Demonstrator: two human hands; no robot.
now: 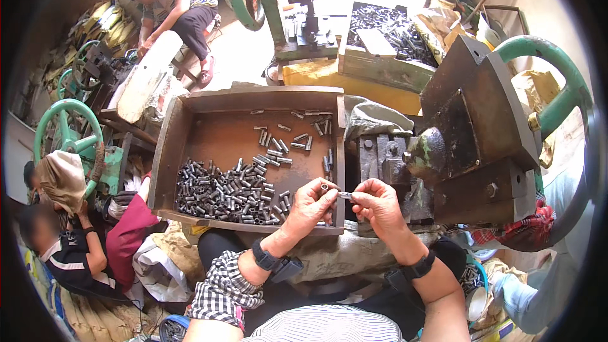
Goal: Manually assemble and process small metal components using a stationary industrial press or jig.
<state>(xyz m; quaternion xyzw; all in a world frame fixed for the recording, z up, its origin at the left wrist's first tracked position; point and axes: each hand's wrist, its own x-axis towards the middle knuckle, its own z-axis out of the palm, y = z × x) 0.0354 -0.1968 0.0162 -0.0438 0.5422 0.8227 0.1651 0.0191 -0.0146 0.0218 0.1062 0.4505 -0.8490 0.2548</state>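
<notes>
- A worker's left hand [305,210] pinches a short metal tube [325,187] between thumb and fingers, its round open end facing up; the light hold suits so small a part.
- The right hand [379,208] pinches a silvery metal piece [345,195] by its right end, thumb pressed against finger, apparently to leave the left end free. Whether the left fingertips touch that end cannot be told.
- Both hands meet over the right near corner of a brown tray [212,128], between it and a dark press [453,145], probably because both are then within reach.
- In the tray, a heap of metal tubes [218,193] lies at the near left, with strays toward the far right; the raised walls likely keep them from rolling off.
- Beyond, a wooden box [386,71] holds more metal parts, while a co-worker [177,9] sits bent over at far left.
</notes>
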